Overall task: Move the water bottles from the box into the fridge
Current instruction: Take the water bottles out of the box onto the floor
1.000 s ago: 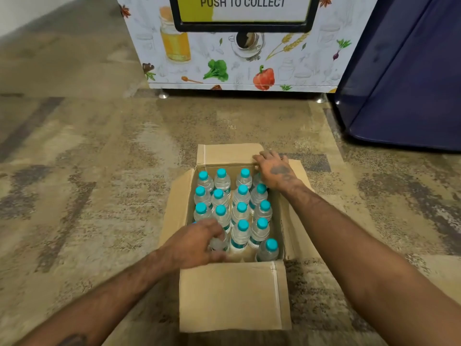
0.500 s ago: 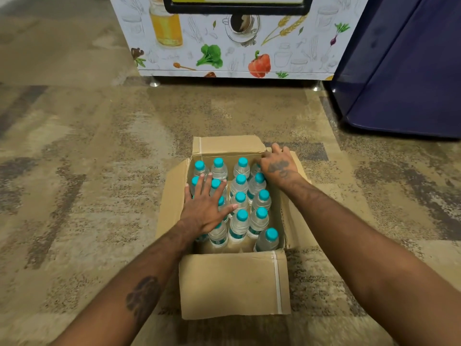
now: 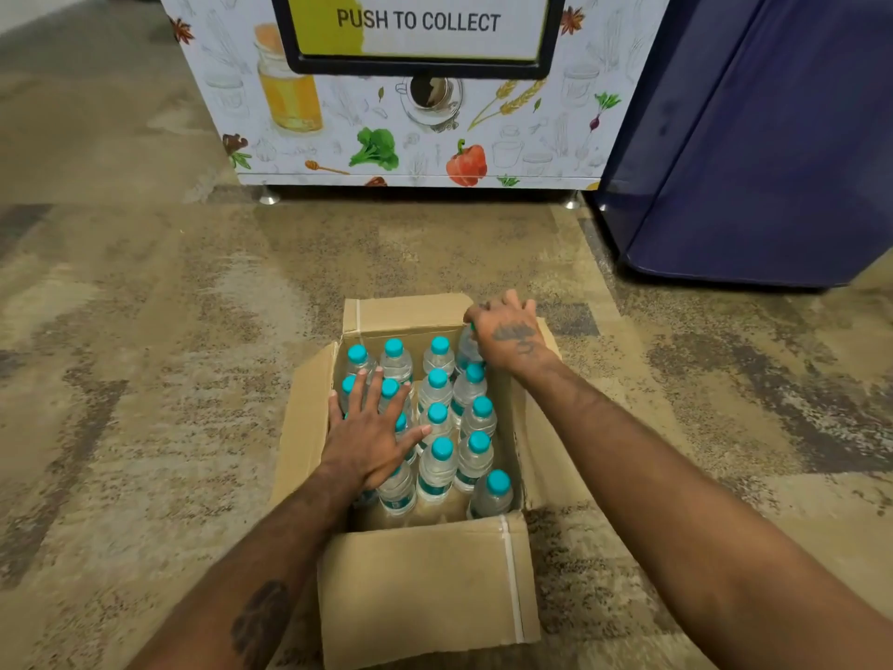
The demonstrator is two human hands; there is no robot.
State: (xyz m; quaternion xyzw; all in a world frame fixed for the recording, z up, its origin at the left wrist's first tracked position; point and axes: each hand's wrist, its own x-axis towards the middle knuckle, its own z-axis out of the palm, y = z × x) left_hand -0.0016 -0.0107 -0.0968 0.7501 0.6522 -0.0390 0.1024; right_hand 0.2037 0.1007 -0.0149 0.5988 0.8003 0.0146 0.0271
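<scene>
Item: corrugated brown cardboard box point(image 3: 425, 573), flaps open, on mottled floor point(image 3: 145, 379). Contents: clear ribbed plastic water bottles point(image 3: 437, 469) with round teal caps, upright in rows inside the box. We log our left hand point(image 3: 372, 432) flat, fingers spread, resting on caps at the left side. Our right hand point(image 3: 507, 331) curls over the far right corner; whether it grips a bottle we cannot tell.

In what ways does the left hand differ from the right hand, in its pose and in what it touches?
The left hand lies flat with fingers spread; the right hand has its fingers curled. The left hand rests on several bottle caps at the left of the box; the right hand grips one corner bottle at the far right. Both are over the open box.
</scene>
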